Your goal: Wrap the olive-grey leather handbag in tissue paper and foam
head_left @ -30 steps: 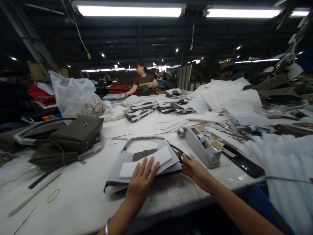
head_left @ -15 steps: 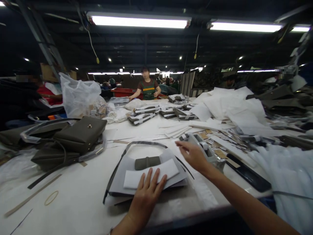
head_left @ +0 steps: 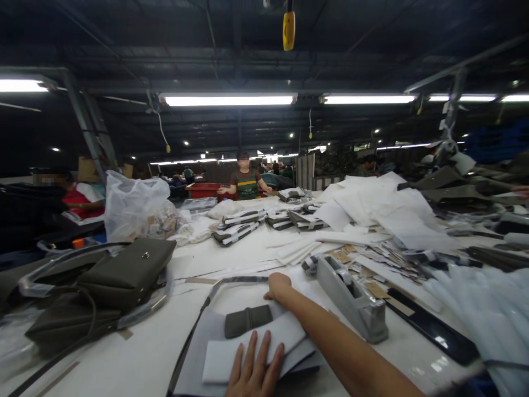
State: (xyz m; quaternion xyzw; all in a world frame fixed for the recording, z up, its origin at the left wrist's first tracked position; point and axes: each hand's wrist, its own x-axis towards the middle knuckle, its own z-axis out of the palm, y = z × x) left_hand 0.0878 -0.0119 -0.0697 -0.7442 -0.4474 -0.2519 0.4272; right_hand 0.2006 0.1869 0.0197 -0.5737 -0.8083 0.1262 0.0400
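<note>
My left hand (head_left: 257,368) lies flat with fingers spread on a folded white foam sheet (head_left: 219,358). Under the sheet is a grey-white paper wrap (head_left: 209,325) over a flat bag, mostly hidden. A small dark olive wallet-like piece (head_left: 248,321) rests on the paper just beyond the sheet. My right hand (head_left: 279,286) is closed at the far side of the bag, on its wrapped dark strap (head_left: 235,280); its fingertips are mostly hidden. To the right of my right forearm stands a grey tape dispenser (head_left: 351,303).
Olive handbags (head_left: 128,270) with wrapped straps lie at the left, near a clear plastic bag (head_left: 134,201). Wrapped bags (head_left: 237,226), loose white sheets (head_left: 372,207) and tags (head_left: 388,253) cover the far side and right. A co-worker (head_left: 247,182) stands across the table.
My right hand has moved left from beside the tape dispenser to the bag's strap, and its fingers have curled in. My left hand stays on the foam sheet. The camera has tilted upward.
</note>
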